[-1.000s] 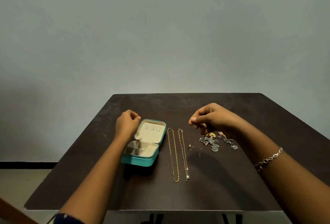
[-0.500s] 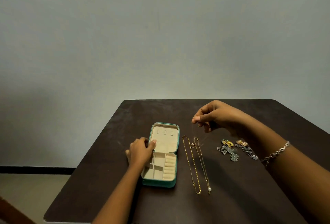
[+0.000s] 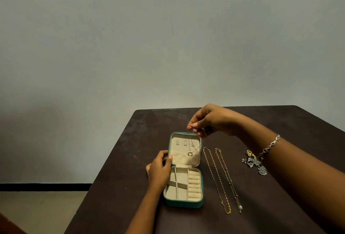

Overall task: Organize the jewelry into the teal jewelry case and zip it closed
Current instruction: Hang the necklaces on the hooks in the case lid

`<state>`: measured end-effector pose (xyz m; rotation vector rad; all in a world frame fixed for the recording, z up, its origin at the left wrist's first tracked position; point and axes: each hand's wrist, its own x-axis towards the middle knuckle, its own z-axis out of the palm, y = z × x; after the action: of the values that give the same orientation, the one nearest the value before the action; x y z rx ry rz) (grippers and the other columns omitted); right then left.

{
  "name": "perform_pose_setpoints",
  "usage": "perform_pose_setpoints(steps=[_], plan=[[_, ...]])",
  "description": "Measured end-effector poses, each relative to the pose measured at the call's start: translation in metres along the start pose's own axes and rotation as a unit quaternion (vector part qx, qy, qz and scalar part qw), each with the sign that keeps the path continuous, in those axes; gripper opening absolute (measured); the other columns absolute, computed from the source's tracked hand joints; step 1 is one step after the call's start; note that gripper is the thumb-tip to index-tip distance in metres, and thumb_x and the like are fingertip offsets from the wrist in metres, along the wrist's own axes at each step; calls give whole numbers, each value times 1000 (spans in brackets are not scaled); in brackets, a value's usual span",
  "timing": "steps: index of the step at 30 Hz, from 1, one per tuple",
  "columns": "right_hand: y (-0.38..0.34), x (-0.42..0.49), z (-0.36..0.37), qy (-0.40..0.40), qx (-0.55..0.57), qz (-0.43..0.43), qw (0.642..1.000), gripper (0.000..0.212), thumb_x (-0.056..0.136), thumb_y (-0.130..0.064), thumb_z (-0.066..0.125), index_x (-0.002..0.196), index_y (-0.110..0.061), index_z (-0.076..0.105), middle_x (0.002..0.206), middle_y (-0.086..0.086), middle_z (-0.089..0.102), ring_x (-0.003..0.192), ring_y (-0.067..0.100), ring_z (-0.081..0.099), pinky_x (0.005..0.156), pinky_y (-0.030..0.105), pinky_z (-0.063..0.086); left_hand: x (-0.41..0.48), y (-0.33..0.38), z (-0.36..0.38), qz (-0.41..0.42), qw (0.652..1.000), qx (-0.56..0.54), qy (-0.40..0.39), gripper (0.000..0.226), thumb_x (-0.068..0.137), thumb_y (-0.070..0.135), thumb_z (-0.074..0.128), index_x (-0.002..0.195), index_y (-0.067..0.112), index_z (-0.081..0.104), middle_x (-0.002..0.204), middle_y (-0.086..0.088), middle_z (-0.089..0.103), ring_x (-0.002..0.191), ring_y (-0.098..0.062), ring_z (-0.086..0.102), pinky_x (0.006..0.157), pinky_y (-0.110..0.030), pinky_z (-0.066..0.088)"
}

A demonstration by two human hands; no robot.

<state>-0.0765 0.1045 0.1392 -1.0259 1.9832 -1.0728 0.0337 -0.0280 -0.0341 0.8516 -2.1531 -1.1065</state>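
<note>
We see one case (image 3: 183, 203), lid open, near the table's (image 3: 261, 218) left edge. Left hand (image 3: 160, 168) grips its left side at the hinge. Right hand (image 3: 211, 119) pinches one necklace (image 3: 190, 153), its ring pendant dangling against the lid lining. Two chains (image 3: 214, 177) lie side by side just right of the case. Earring cluster (image 3: 252, 161) further right, count unclear.

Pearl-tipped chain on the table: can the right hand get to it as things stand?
Probably, but not yet: the right hand pinches the pendant necklace over the case lid. The pearl-tipped chain lies uncovered right of the case, nothing on it.
</note>
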Motion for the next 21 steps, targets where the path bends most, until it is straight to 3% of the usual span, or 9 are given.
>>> perform_pose_setpoints(steps=[6,11,15,21], plan=[[3,29,20,-5,-37,16,999,22,92,3,45,83,-4,65,71,6,61,64,12,57,59,21,51,2,-4,1,13,1000,8,1,22,95,27,44,114,23,55,101,10,64,88,-1,44,97,-30,27],[7,47,34,6,-90,19,996,17,91,-2,50,86,-2,66,69,4,61,59,9,56,52,16,49,2,-7,3,12,1000,4,-4,20,96,30,42,110,23,55,102,7,66,99,-9,54,95,-28,25],[14,61,43,10,-126,19,992,17,91,-3,51,96,4,66,70,3,60,60,9,56,59,20,50,3,-8,3,13,1000,12,-9,20,96,31,40,109,25,54,101,6,66,102,-12,55,91,-25,22],[24,75,52,49,-191,-26,980,13,89,-9,57,90,-4,69,70,0,62,62,8,58,61,20,51,6,-13,5,15,1000,9,-11,15,96,33,40,103,28,52,96,4,67,100,-11,56,95,-28,27]])
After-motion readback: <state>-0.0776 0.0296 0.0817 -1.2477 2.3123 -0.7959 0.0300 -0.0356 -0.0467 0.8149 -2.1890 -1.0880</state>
